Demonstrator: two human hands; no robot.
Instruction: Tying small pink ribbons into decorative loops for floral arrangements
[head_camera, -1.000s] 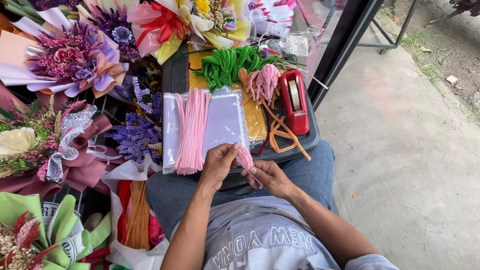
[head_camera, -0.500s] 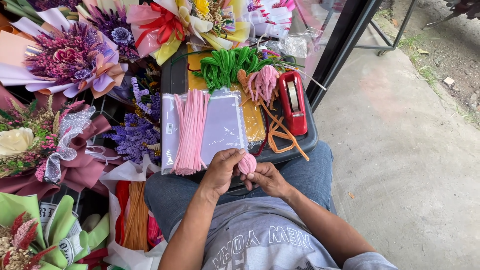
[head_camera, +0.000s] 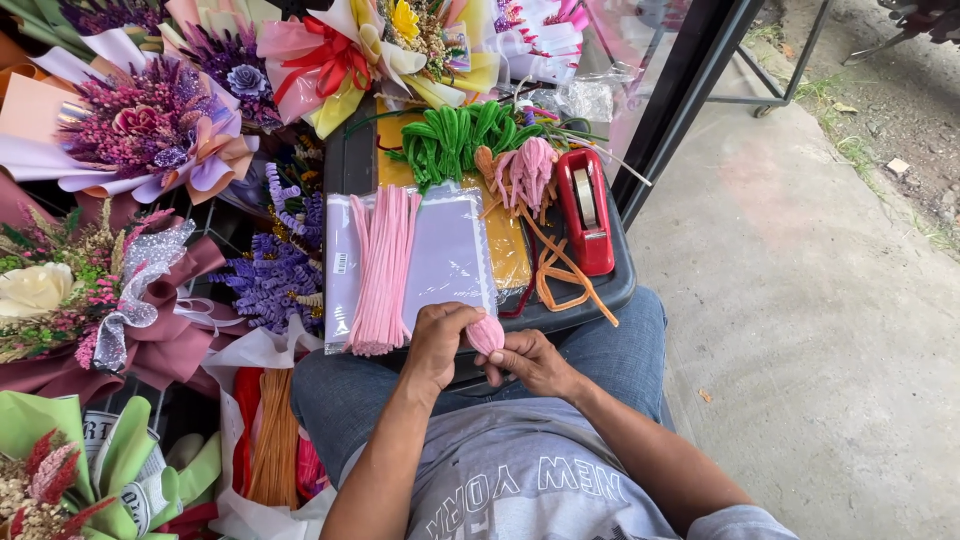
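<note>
A small pink chenille bud is sitting between the two hands, low in the head view, just above the person's lap and at the near edge of the dark tray. Both hands are closing on it together. The left hand is curling over it from the left, knuckles up, with the fingers wrapping round the bud's upper side. The right hand is coming in from below and to the right, thumb and fingertips pinching the lower part of the bud. Both forearms are angling inward from the body, elbows bent, wrists nearly meeting over the jeans.

Just beyond the hands, a clear packet of pink chenille stems is lying on the tray, beside a pale lilac sheet. Further back, a bunch of green stems is lying across a yellow packet, with a pink tuft of finished pieces next to it. A red tape dispenser is standing at the tray's right side, and loose orange stems are trailing off the near right corner.

To the left, wrapped bouquets are crowding the frame. Purple lavender-like sprigs are standing just left of the tray. Bare concrete floor is lying to the right.
</note>
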